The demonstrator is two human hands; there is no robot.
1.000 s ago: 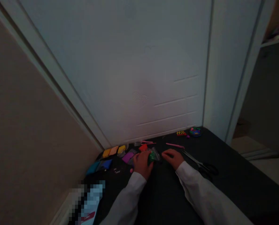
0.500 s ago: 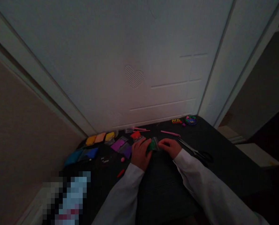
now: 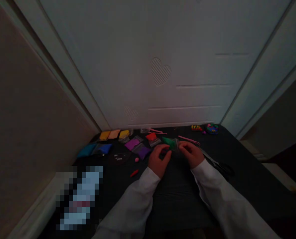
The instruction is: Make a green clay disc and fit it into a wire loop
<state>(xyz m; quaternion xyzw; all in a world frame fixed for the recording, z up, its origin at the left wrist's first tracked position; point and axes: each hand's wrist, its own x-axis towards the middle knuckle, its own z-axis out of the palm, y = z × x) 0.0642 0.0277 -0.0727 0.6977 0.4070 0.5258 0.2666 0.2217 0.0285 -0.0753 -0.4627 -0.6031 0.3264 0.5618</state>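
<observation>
A small clear zip bag with green clay [image 3: 170,142] is between my two hands, above the dark tabletop. My right hand [image 3: 191,155] pinches its clear zip end between thumb and fingers. My left hand [image 3: 159,161] is curled, its thumb and fingertips closing at the bag's lower edge; the exact contact is dim. Just beyond my left hand lies a bag of red clay [image 3: 151,136]. To its left are bags of purple clay [image 3: 143,152] and magenta clay [image 3: 132,144]. A small pink ball [image 3: 136,160] and a red piece [image 3: 134,173] lie nearer me.
Blue [image 3: 105,148] and teal packets [image 3: 86,150], with orange [image 3: 105,135], peach [image 3: 113,134] and yellow ones [image 3: 124,134], sit at left. Pink tweezers [image 3: 189,139] and scissors [image 3: 219,165] lie at right. Colourful decorated pieces [image 3: 212,128] stand by the white panel [image 3: 187,39].
My view has shifted, so the table appears farther left and lower things higher. My left hand has drawn back from over the green bag, baring more of it. My right hand stays at the zip end.
</observation>
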